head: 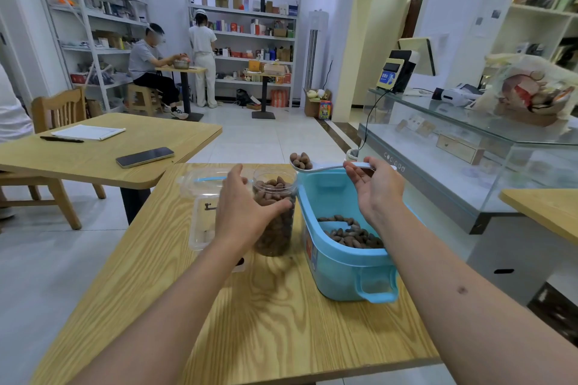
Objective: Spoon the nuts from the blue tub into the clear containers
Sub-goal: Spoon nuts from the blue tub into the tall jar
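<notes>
The blue tub (345, 262) stood on the wooden desk (281, 316), and it serves here as the landmark. Brown nuts (352, 233) lay in a shallow heap on its floor, towards its right side. Touching the tub's left wall stood a clear jar (275, 212), upright, lidless and nearly full of the same nuts. The left hand (242, 212) held that jar from the side away from the tub, thumb curled across its front and fingers round its back, so the grip was closed around the jar. Above the tub's far rim the right hand (375, 189) was turned palm up, its fingertips pinching the handle of a white spoon (325, 166); the spoon reached left from the hand and its bowl, carrying a few nuts, hung over the far left corner of the tub, just above and right of the jar's mouth. Left of the jar, farther from the tub, a clear box (203, 212) lay on the desk, partly hidden by the left hand. Well left of the tub, on a second desk (93, 159), lay a phone (144, 157), a pen (61, 139) and a sheet of paper (88, 132). Right of the tub stood a glass counter (469, 141).
</notes>
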